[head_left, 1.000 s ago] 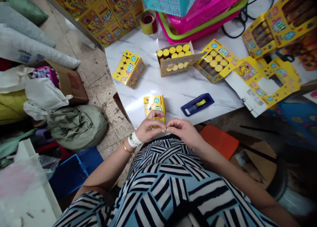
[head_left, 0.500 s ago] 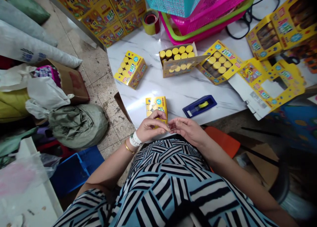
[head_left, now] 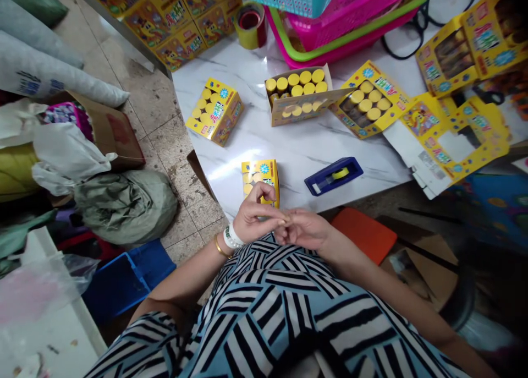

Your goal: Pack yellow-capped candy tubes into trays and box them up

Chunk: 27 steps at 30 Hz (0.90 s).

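My left hand (head_left: 259, 215) and my right hand (head_left: 303, 228) meet in front of my body at the table's near edge, fingertips pinched together. Whatever lies between the fingertips is too small to make out. Just beyond my left hand sits a small yellow box (head_left: 270, 171) with round lids behind its window, partly covered by the hand. A blue tape dispenser (head_left: 334, 176) lies to the right on the marbled table (head_left: 289, 147). Farther back are another yellow box (head_left: 216, 112), an open carton of yellow-capped tubes (head_left: 297, 97) and a windowed yellow box (head_left: 369, 100).
Stacked baskets (head_left: 313, 31) and a tape roll (head_left: 250, 26) stand at the back. Flattened yellow packaging (head_left: 445, 141) overhangs the right edge. An orange stool (head_left: 363, 235) is below the table; sacks and a blue bin (head_left: 127, 279) are on the left.
My hands have come closer together, with the fingertips now touching, and my right hand has dropped slightly toward my body. The view has shifted a little.
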Each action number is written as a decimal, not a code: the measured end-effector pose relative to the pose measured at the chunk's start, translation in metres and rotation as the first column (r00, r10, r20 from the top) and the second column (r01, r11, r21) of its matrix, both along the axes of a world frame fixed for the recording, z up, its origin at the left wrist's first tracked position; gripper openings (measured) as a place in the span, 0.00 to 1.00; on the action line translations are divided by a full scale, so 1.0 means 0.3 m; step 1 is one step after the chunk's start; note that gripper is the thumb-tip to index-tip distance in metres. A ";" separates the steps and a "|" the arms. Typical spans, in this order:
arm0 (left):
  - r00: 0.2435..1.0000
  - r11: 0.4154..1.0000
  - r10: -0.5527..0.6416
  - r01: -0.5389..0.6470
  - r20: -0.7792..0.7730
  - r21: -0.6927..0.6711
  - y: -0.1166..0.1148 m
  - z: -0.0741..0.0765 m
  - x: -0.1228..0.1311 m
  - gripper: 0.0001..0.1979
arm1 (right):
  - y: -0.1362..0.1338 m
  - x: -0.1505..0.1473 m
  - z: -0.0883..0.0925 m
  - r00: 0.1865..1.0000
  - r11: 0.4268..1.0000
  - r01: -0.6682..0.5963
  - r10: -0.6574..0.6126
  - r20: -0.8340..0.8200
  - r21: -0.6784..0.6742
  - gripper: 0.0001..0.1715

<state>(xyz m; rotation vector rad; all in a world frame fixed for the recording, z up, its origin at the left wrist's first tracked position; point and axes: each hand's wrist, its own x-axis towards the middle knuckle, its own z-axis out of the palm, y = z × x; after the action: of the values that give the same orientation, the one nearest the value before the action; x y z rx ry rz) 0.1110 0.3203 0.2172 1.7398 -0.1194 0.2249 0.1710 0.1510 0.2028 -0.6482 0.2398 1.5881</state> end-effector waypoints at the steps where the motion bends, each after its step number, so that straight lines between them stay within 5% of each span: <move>1: 0.999 0.999 0.013 -0.016 0.051 0.049 0.001 0.004 0.005 0.04 | 0.002 -0.012 0.000 0.999 1.000 -0.015 0.016 -0.039 0.025 0.09; 6: 0.967 0.966 -0.094 0.031 0.236 0.257 0.047 0.003 0.054 0.12 | 0.011 -0.027 0.021 0.984 0.994 0.005 0.015 -0.177 0.107 0.11; 10: 0.994 0.994 -0.105 0.105 0.026 0.000 0.046 0.002 0.057 0.17 | 0.021 -0.027 0.020 0.982 0.995 0.064 -0.050 -0.180 0.073 0.16; 13: 0.974 0.974 -0.004 -0.047 -0.226 -0.223 0.023 0.003 0.025 0.21 | 0.023 -0.052 -0.009 0.987 0.997 0.070 -0.066 -0.145 0.026 0.19; 18: 0.932 0.970 -0.016 -0.074 -0.363 -0.233 0.049 -0.006 -0.007 0.11 | -0.008 -0.063 -0.075 0.993 0.988 0.108 -0.113 -0.041 -0.108 0.18; 22: 0.894 0.978 -0.048 -0.049 -0.446 -0.202 0.085 -0.020 -0.017 0.25 | -0.044 -0.022 -0.066 0.946 0.917 0.312 -0.276 0.168 -0.249 0.11; 27: 0.842 0.963 -0.034 -0.117 -0.539 -0.242 0.051 -0.025 -0.031 0.35 | -0.027 0.015 0.017 0.884 0.869 0.411 -0.307 0.351 -0.276 0.19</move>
<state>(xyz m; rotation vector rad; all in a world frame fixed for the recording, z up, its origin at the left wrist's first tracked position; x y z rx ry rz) 0.1017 0.3357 0.2097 1.4750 0.3517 -0.2195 0.1756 0.1429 0.2079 -1.0395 0.3959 1.0716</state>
